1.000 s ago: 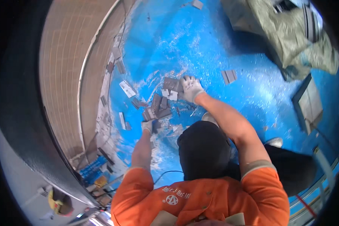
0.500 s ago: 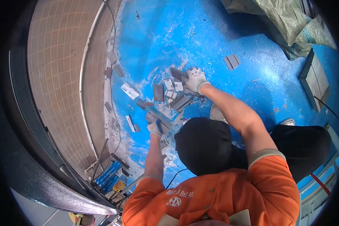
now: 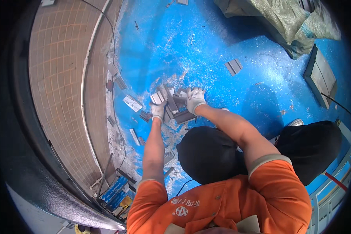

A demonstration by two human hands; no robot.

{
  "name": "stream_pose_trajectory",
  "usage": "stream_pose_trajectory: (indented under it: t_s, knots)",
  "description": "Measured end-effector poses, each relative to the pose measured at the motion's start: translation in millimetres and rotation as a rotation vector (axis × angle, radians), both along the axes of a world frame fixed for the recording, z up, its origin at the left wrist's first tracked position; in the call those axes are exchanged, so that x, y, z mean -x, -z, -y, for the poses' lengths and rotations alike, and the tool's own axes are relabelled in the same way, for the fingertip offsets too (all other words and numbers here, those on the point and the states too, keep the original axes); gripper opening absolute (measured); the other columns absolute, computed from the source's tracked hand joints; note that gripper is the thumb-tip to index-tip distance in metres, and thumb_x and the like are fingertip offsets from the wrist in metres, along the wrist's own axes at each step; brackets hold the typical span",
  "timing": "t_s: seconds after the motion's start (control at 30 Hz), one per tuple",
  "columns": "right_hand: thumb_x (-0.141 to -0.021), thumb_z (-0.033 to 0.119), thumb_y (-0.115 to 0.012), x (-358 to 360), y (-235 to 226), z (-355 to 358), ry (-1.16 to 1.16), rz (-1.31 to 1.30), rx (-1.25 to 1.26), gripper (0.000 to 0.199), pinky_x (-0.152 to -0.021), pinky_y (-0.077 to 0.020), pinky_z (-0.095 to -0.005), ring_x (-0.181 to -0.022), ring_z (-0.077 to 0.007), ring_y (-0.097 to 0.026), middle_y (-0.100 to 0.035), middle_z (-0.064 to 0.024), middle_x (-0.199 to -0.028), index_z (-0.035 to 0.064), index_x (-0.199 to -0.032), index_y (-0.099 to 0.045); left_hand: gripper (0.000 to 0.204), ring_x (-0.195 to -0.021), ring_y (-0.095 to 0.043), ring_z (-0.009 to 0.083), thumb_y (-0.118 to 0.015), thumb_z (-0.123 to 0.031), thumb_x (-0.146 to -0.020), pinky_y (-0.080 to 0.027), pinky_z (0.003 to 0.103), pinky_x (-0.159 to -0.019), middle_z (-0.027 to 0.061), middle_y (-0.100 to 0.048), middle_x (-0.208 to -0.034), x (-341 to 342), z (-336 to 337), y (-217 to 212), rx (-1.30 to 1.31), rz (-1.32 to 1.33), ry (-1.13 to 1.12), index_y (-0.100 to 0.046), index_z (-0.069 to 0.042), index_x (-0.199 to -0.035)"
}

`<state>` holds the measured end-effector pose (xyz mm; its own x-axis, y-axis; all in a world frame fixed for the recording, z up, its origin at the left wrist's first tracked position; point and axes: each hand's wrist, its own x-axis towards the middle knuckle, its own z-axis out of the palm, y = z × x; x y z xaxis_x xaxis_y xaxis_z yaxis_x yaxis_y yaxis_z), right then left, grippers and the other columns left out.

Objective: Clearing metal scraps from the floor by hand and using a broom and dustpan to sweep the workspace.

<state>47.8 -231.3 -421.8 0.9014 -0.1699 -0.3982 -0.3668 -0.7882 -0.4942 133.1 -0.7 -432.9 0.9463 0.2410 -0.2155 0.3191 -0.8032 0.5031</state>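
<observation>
On the blue floor, a pile of cut grey profile offcuts lies between my two white-gloved hands. My left hand is closed on a grooved profile offcut at the pile's left side; most of its fingers are hidden. A longer grey strip slants across the pile beside it. At the right edge of the heap, my right hand has its fingers spread and its inner side against the pieces. A white-faced offcut lies just left of the left hand.
Pale shavings lie scattered over the floor. A single grey offcut rests to the right. Farther right are a woven sack and a large grey panel. A ribbed wall with a white pipe runs along the left.
My left hand has moved forward to the pile and now grips a grooved offcut. The right hand has come slightly nearer, and the loose pieces are bunched closer together. The view has shifted a little.
</observation>
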Motion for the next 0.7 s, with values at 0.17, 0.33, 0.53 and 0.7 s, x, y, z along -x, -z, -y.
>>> stream_pose_trajectory:
  t_s: [0.17, 0.33, 0.53, 0.7]
  knots:
    - [-0.08, 0.028, -0.056, 8, -2, -3, 0.005, 0.037, 0.001, 0.037, -0.078, -0.0429, -0.0516, -0.089, -0.037, -0.057, -0.06, -0.0228, -0.105, 0.0025, -0.107, -0.058, 0.065, -0.086, -0.064, 0.0324, -0.082, -0.031, -0.062, -0.052, 0.036, -0.077, 0.0214, -0.064, -0.1, 3, -5, -13, 0.056, -0.095, -0.109, -0.057, 0.004, -0.11]
    - [-0.079, 0.031, -0.061, 9, 10, 4, 0.132, -0.016, -0.464, 0.039, -0.07, -0.0495, -0.0441, -0.076, -0.0302, -0.063, -0.066, -0.0166, -0.093, 0.003, -0.105, -0.058, 0.05, -0.073, -0.063, 0.0236, -0.079, -0.021, -0.065, -0.053, 0.032, -0.068, 0.0181, -0.065, -0.088, 10, 8, -14, 0.04, -0.144, 0.021, -0.059, 0.006, -0.102]
    - [-0.073, 0.033, -0.071, -8, -17, 47, 0.465, -0.098, -0.955, 0.045, -0.055, -0.0508, -0.0332, -0.066, -0.0214, -0.062, -0.066, -0.0101, -0.079, 0.0042, -0.105, -0.058, 0.05, -0.072, -0.063, 0.0221, -0.079, -0.021, -0.064, -0.053, 0.031, -0.066, 0.0169, -0.065, -0.086, 7, 18, -18, 0.366, -0.162, -0.134, -0.061, 0.005, -0.103]
    - [-0.073, 0.03, -0.065, -41, -13, 27, 0.48, -0.187, -1.129, 0.039, -0.061, -0.0513, -0.0361, -0.067, -0.0239, -0.06, -0.066, -0.012, -0.084, 0.0023, -0.1, -0.064, 0.054, -0.085, -0.062, 0.022, -0.072, -0.025, -0.073, -0.051, 0.032, -0.075, 0.0125, -0.065, -0.1, -9, 36, -31, 0.759, -0.351, -0.147, -0.057, 0.0, -0.119]
